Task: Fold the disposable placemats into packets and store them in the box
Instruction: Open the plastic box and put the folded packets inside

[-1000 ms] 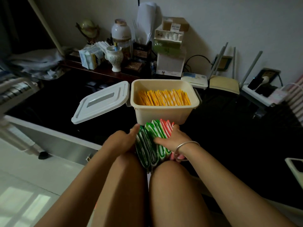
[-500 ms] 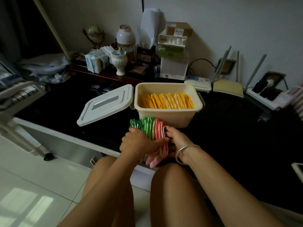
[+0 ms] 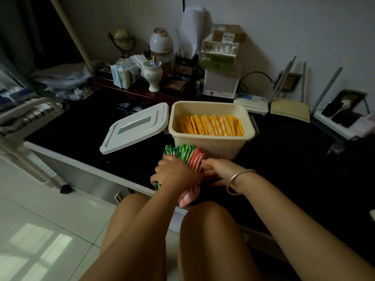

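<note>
A cream plastic box (image 3: 211, 144) stands on the black table, with a row of orange folded packets (image 3: 212, 125) upright inside it. Just in front of the box is a bundle of green and red striped folded packets (image 3: 185, 154). My left hand (image 3: 174, 175) presses on the bundle from the left and over its top. My right hand (image 3: 219, 171), with a silver bangle at the wrist, grips the bundle's right side. The lower part of the bundle is hidden by my hands.
The box's white lid (image 3: 136, 126) lies flat to the left of the box. Cluttered items stand along the back wall: a white vase (image 3: 152, 75), small cartons (image 3: 221, 63), routers (image 3: 290, 106). My knees (image 3: 203, 216) are below the table's front edge (image 3: 97, 169).
Both hands gathered the green and red packets off my lap and brought them up onto the table just in front of the box. My left hand moved over the top of the bundle.
</note>
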Demonstrator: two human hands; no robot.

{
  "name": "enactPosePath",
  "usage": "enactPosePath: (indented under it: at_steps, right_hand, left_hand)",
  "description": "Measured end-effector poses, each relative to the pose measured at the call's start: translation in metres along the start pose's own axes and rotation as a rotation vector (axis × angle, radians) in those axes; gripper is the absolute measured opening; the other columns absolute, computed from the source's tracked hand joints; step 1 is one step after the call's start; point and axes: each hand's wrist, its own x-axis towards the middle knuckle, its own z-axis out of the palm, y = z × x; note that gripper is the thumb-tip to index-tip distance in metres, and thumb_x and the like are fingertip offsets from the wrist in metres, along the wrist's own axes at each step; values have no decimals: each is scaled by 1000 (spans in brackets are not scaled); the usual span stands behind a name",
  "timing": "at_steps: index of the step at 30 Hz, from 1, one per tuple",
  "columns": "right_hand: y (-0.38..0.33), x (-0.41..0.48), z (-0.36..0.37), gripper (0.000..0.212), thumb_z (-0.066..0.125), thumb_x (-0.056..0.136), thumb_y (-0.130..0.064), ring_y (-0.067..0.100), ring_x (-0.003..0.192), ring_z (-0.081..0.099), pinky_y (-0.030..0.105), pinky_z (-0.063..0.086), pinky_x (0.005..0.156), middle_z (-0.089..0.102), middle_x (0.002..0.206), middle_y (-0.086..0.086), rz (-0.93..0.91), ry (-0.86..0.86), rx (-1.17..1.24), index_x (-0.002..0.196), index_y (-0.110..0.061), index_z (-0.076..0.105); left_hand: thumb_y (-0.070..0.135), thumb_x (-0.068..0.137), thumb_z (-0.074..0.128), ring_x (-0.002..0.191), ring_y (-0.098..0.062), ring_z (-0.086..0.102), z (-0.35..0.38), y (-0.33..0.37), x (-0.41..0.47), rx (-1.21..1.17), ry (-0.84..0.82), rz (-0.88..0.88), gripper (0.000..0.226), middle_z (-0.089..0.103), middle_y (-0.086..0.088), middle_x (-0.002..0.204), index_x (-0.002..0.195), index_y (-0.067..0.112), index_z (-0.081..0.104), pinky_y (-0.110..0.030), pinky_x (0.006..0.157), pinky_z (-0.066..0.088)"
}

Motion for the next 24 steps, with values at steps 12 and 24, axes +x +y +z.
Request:
enactPosePath:
  at_steps: [12, 24]
  right_hand:
    - [-105, 19, -27, 35, 42, 91, -7, 14, 92, 62, 30, 51, 85, 68, 111, -4, -578, 329, -675, 95, -30, 69]
    - [-105, 89, -29, 36, 47, 91, -3, 8, 100, 63, 19, 44, 85, 67, 117, 2, -562, 96, -762, 114, -19, 69]
  left_hand:
    - [75, 67, 67, 106, -27, 59, -10, -27, 14, -19, 107, 133, 95, 55, -8, 112, 130, 11, 36, -39, 83, 50]
    - [31, 57, 80, 67, -24, 72, -181, -79, 3, -1003, -355, 349, 55, 75, -12, 84, 105, 7, 66, -33, 57, 60]
